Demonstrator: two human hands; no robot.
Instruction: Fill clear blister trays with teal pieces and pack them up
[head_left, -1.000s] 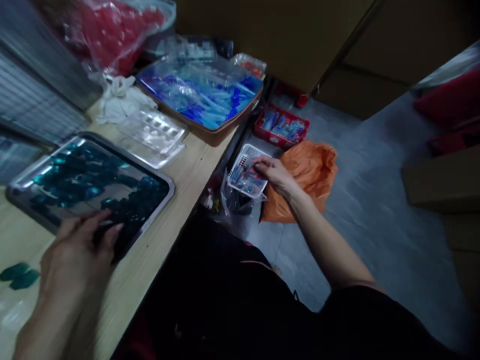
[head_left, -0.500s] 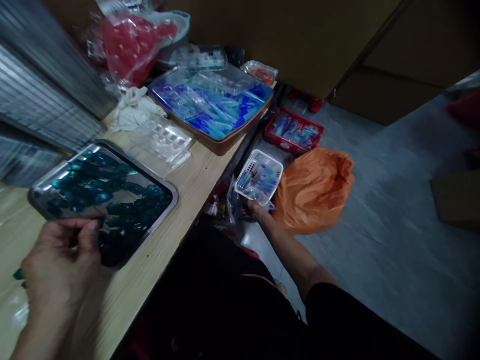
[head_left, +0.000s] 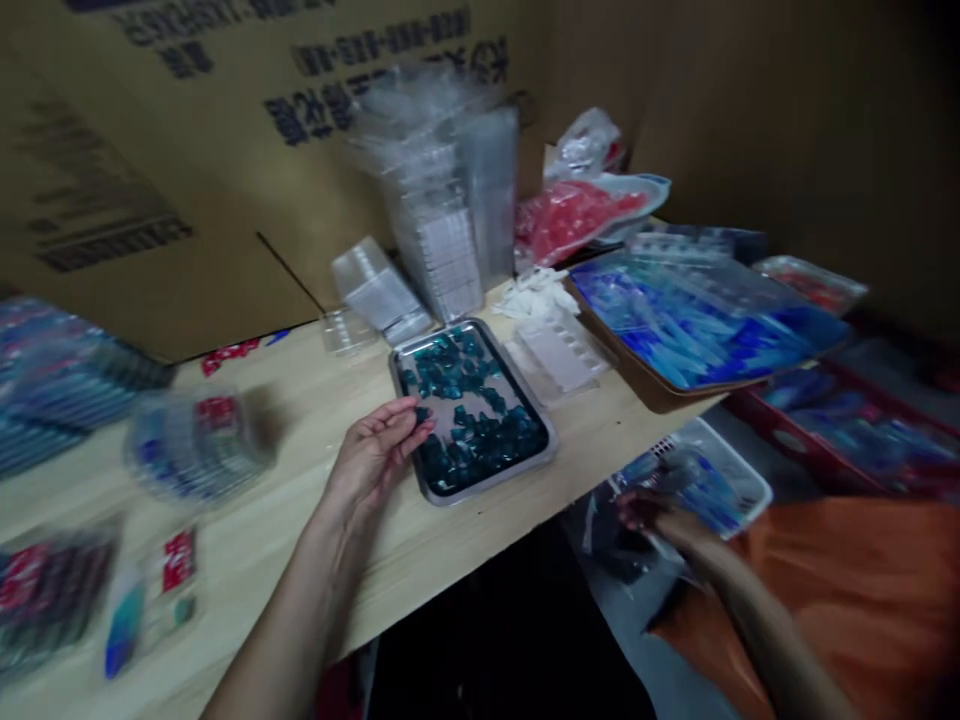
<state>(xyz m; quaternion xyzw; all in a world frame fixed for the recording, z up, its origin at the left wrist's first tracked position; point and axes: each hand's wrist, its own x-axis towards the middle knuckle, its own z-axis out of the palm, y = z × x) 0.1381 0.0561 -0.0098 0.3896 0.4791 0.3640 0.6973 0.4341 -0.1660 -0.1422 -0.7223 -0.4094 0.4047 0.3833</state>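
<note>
My left hand (head_left: pixel 382 440) reaches over the near left rim of a metal-edged tray (head_left: pixel 551 440). Its thumb and fingers pinch a small dark teal piece (head_left: pixel 422 413). Many similar translucent teal pieces (head_left: pixel 487 440) lie scattered in the tray. Low on the right, beside and below the table edge, my right hand (head_left: pixel 641 512) is at the near side of a white plastic basket (head_left: pixel 754 500) holding blue packaged items. Clear plastic film (head_left: pixel 611 545) hangs by its fingers. Blur and shadow hide whether those fingers grip it.
A box of blue pieces (head_left: pixel 712 320) stands at the table's right. Clear plastic trays (head_left: pixel 562 355), a white cloth (head_left: pixel 536 292) and stacked clear cases (head_left: pixel 442 230) surround the tray. Packaged stacks (head_left: pixel 195 445) sit left. An orange bag (head_left: pixel 862 590) and red crate (head_left: pixel 780 440) are lower right.
The view has swung left, showing more of the table and the cardboard behind. My left hand still pinches at the tray's near left edge; my right hand remains at the white basket.
</note>
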